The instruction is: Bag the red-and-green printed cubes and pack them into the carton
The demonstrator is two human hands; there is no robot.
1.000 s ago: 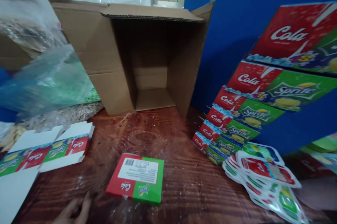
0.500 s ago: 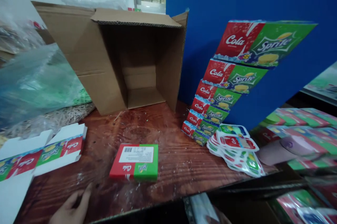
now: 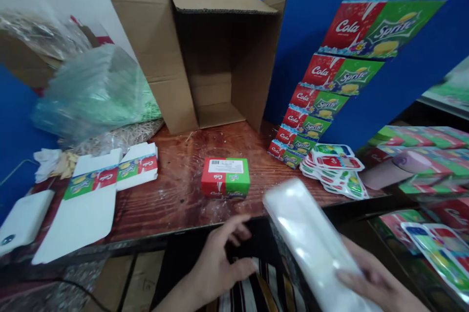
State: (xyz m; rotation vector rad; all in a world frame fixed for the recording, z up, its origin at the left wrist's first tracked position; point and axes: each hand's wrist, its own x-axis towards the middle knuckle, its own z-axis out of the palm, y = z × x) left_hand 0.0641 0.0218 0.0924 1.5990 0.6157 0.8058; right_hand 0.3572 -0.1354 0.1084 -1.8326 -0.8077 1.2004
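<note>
My right hand (image 3: 372, 270) grips a long white pack in shiny plastic (image 3: 311, 238), tilted in front of the table's edge; what is inside I cannot make out. My left hand (image 3: 222, 256) is empty, its thumb and fingers apart, just left of the pack and in front of the table edge. Beyond it on the tabletop sits a closed red-and-green Cola/Sprite box (image 3: 225, 178), its white label facing up. An unfolded carton (image 3: 97, 204) printed with the same design lies flat on the left.
An open cardboard box (image 3: 154, 62) faces me at the back. Stacked Cola/Sprite boxes (image 3: 317, 99) rise at the right, beside a pile of printed packs (image 3: 337, 167) and a pink bottle (image 3: 395, 169). A white device (image 3: 25, 219) lies far left.
The white pack has come up into view in my right hand. My left hand has left the tabletop at the left and moved right, towards the pack. The camera view has shifted.
</note>
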